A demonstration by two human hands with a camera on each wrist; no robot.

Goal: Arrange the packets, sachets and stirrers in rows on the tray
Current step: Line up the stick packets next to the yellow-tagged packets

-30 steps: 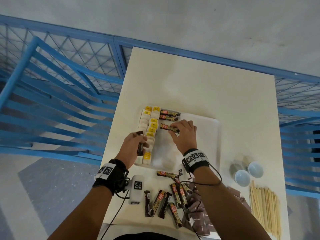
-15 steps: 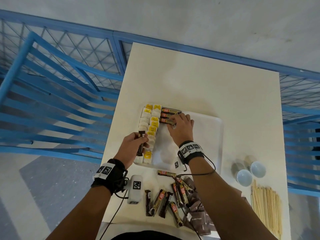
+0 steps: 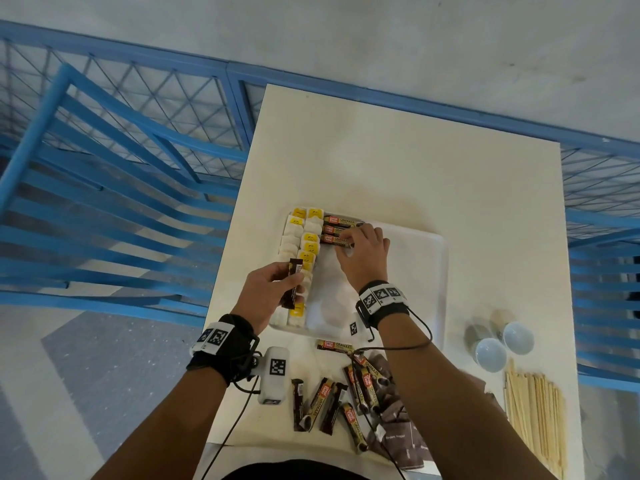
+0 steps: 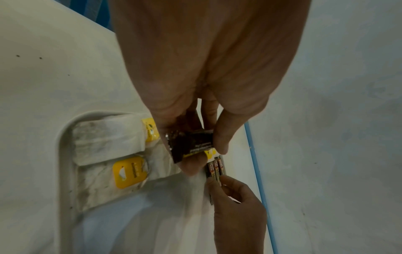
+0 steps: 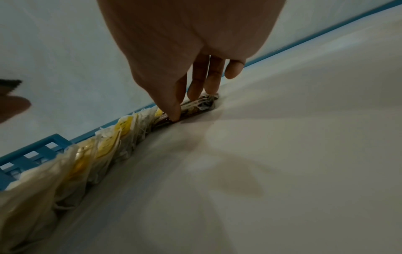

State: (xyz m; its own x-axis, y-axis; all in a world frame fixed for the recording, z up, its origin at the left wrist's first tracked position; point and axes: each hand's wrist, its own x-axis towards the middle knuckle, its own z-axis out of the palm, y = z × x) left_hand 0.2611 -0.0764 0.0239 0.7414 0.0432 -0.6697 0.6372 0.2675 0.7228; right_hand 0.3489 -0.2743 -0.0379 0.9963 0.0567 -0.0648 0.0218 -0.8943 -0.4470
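A white tray (image 3: 415,258) (image 4: 65,137) (image 5: 282,154) lies mid-table. Tea bags (image 3: 298,244) (image 4: 104,139) (image 5: 104,146) with yellow tags fill two columns along its left side. Three coffee sachets lie side by side at its far end. My right hand (image 3: 349,242) (image 5: 187,106) (image 4: 219,182) pinches the nearest of them, the third coffee sachet (image 3: 330,240) (image 5: 195,106), between thumb and fingers, tight against the other two. Over the tea bags my left hand (image 3: 294,275) (image 4: 202,154) holds a dark sachet (image 3: 293,285) (image 4: 191,142) upright between thumb and fingers.
Loose coffee sachets (image 3: 332,403) and brown sugar packets (image 3: 398,427) lie on the table near me. Wooden stirrers (image 3: 533,420) and two small white bowls (image 3: 490,353) sit at the right. A white marker block (image 3: 275,374) lies left of the sachets. Blue railing (image 3: 104,202) borders the table.
My right hand has slid the third coffee sachet away from me, up against the two at the tray's far end. My left hand keeps its dark sachet in about the same place.
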